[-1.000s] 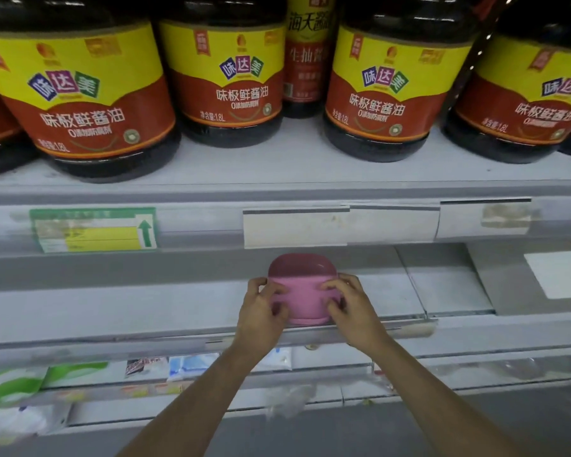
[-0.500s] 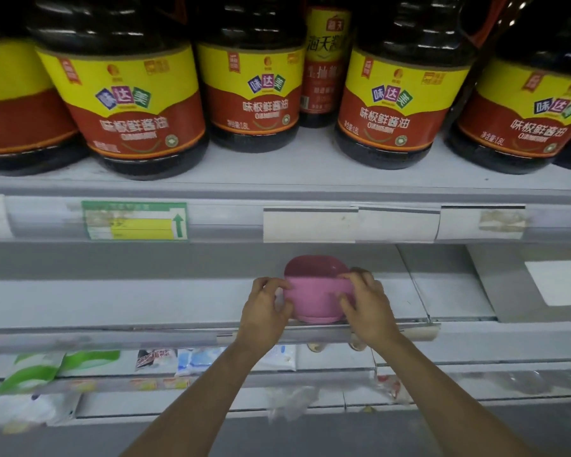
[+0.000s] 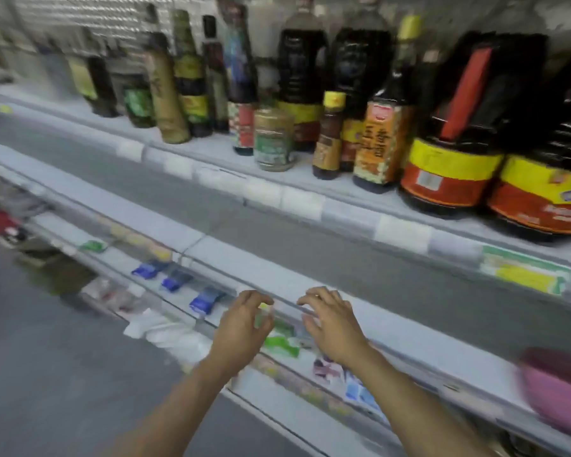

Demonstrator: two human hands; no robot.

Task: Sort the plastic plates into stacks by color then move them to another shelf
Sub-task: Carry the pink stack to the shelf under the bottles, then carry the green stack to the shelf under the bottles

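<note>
The head view has swung sharply to the left along the aisle, and the frame is smeared by the motion. A second ago the pink plates point(image 3: 556, 395) were gripped at both sides by the two hands on the middle shelf point(image 3: 409, 328); now they are left standing on that shelf at the far right edge of the frame, well apart from both hands. The left hand point(image 3: 243, 321) and the right hand point(image 3: 332, 324) are held out in front of the shelf edge with fingers loosely curled and nothing grasped; whether the fingertips touch the shelf lip cannot be told through the blur. Sauce bottles point(image 3: 373, 140) are seen on the shelf above, and small packets point(image 3: 279, 341) on the one below. It is judged that the pink stack has been placed and released, so that colour is probably settled, and that the turn is made to fetch further plates. No other plates can be made out.
</note>
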